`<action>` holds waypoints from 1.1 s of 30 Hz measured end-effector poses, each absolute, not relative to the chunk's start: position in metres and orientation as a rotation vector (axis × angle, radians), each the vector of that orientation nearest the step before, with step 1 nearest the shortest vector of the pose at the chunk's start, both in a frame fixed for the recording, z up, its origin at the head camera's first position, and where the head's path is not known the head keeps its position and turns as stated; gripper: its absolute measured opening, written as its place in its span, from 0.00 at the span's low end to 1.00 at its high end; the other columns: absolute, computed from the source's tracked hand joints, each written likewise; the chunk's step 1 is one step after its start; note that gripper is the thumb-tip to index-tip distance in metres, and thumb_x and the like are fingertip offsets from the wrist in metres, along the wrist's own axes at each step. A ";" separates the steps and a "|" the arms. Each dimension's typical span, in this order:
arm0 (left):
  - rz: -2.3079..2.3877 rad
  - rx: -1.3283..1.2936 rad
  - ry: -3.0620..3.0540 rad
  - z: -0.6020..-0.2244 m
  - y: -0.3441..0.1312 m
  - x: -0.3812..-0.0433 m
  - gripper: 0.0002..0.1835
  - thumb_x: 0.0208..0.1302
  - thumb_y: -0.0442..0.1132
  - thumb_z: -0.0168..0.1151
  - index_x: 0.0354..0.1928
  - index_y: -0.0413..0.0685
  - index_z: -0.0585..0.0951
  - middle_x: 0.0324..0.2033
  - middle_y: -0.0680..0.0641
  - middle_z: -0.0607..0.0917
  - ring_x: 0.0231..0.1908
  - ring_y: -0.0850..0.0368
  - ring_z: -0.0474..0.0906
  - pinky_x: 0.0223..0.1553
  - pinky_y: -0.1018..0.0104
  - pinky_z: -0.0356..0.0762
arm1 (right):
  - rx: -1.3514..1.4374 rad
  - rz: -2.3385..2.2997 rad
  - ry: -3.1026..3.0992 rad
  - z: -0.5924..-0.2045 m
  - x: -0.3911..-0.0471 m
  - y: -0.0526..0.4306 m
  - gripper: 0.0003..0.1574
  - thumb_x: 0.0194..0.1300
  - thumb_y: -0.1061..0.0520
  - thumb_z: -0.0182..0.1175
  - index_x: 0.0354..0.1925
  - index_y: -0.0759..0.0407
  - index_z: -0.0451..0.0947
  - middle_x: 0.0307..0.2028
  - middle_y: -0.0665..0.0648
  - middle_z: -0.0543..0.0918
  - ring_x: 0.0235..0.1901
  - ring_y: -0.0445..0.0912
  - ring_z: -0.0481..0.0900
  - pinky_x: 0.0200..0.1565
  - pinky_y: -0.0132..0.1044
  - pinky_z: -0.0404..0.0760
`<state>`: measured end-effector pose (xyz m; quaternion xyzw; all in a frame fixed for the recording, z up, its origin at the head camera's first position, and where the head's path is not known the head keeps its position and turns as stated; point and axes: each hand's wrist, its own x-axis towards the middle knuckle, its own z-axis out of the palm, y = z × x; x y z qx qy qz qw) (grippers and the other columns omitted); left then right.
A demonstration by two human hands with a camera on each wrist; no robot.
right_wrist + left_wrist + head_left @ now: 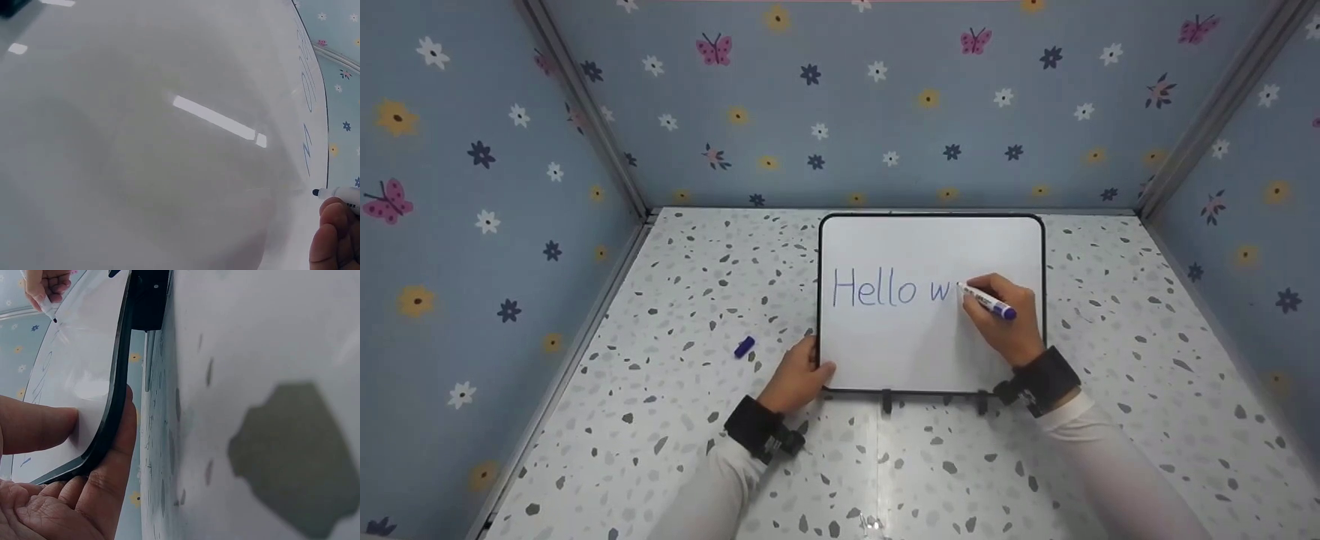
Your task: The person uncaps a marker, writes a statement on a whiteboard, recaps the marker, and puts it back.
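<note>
A whiteboard (900, 345) with a black frame carries blue handwriting (874, 289) reading "Hello w". My right hand (1009, 319) pinches a white marker (984, 298) with a blue end, its tip close to the board just right of the "w". In the right wrist view the marker's dark tip (315, 192) shows uncapped. At the board's lower left corner my left hand (796, 377) grips the frame. The left wrist view shows the thumb (42, 424) on the white face and the fingers (107, 489) behind the black edge.
A blue marker cap (744, 346) lies on the speckled table (682, 285), left of the board. Two black clips (886, 401) stick out from the board's bottom edge. Blue flower-print panels (885, 112) stand at the back and both sides.
</note>
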<state>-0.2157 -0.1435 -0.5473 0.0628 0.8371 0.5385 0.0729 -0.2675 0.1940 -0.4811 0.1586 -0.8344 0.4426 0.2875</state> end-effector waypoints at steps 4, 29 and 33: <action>1.613 0.188 2.517 -0.546 -0.144 -0.215 0.27 0.75 0.32 0.60 0.73 0.32 0.72 0.68 0.30 0.81 0.72 0.36 0.77 0.77 0.40 0.71 | 0.424 1.173 -2.229 -0.482 -0.268 0.193 0.07 0.59 0.70 0.68 0.38 0.71 0.88 0.34 0.66 0.93 0.31 0.52 0.87 0.37 0.14 0.74; 1.589 0.165 2.522 -0.548 -0.143 -0.218 0.23 0.74 0.32 0.61 0.67 0.31 0.75 0.57 0.34 0.86 0.61 0.40 0.82 0.71 0.41 0.77 | 0.505 1.147 -2.278 -0.489 -0.261 0.197 0.05 0.56 0.70 0.69 0.35 0.69 0.89 0.30 0.64 0.92 0.26 0.46 0.83 0.33 0.17 0.73; 1.615 0.163 2.506 -0.547 -0.143 -0.217 0.24 0.74 0.32 0.61 0.69 0.31 0.74 0.60 0.33 0.86 0.64 0.39 0.82 0.73 0.41 0.75 | 0.485 1.155 -2.277 -0.490 -0.259 0.199 0.05 0.56 0.70 0.68 0.33 0.68 0.88 0.29 0.63 0.92 0.26 0.46 0.83 0.33 0.17 0.73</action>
